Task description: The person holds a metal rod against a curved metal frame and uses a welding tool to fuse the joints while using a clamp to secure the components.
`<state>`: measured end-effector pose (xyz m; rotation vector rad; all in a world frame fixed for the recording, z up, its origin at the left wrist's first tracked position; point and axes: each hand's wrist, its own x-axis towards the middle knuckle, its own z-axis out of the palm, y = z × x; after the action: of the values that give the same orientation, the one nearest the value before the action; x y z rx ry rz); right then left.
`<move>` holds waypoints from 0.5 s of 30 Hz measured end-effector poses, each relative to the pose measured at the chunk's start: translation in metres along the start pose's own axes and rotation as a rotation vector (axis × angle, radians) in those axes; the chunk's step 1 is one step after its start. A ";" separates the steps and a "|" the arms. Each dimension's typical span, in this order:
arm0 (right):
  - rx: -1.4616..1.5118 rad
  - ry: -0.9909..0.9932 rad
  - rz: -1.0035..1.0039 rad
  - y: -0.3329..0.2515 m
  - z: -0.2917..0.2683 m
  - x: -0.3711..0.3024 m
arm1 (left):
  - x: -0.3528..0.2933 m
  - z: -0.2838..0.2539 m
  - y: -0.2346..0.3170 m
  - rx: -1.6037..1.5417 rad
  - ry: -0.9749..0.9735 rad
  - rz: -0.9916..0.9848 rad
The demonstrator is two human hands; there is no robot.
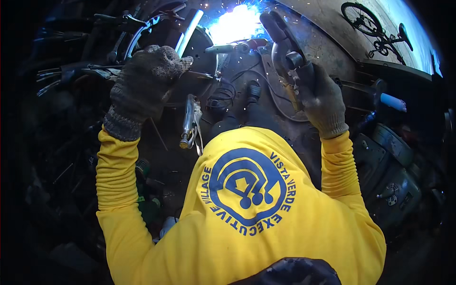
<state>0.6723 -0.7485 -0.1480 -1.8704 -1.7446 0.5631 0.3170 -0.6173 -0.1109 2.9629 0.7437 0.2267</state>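
Note:
My left hand (147, 83), in a grey knit glove, is closed with the thumb pointing right. Whatever it grips is hidden by the glove. Just beyond it rises a pale metal tube (189, 33), lit blue. A pair of locking pliers (188, 122) hangs below and right of this hand. My gloved right hand (325, 102) is closed round a dark, long tool (283, 35) with a rounded body and a short grey cylinder; its kind is unclear. Between the hands, at the far side, a white-blue glare (237, 23) throws sparks and hides what lies there.
A clamp-like tool with a red end (256, 43) lies below the glare. Cables (244, 71) run over the dark floor by my foot (254, 90). Metal tools and rods (50, 78) crowd the left. At right are metal machine parts (394, 190) and a bicycle (380, 33) farther off.

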 end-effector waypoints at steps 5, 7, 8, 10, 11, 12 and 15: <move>0.012 0.046 -0.086 0.004 0.003 0.000 | -0.004 0.000 -0.003 -0.014 -0.017 -0.024; 0.007 0.034 -0.088 0.003 0.001 0.000 | -0.007 0.002 -0.002 0.023 -0.048 -0.060; 0.006 0.070 -0.134 0.010 0.002 0.000 | 0.001 -0.007 0.008 0.184 -0.191 -0.084; 0.047 0.044 -0.087 0.014 0.002 -0.004 | -0.002 -0.003 0.002 0.157 -0.080 -0.008; 0.064 0.044 -0.091 0.014 0.002 -0.003 | -0.003 -0.001 -0.002 0.162 -0.079 0.010; 0.081 0.044 -0.094 0.013 0.003 -0.001 | -0.003 0.000 -0.003 0.167 -0.077 0.029; 0.245 -0.016 0.167 0.007 0.003 -0.012 | -0.007 0.007 -0.003 0.096 -0.052 -0.077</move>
<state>0.6746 -0.7601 -0.1548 -1.8490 -1.4630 0.8182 0.3109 -0.6183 -0.1193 3.0080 0.8842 0.1109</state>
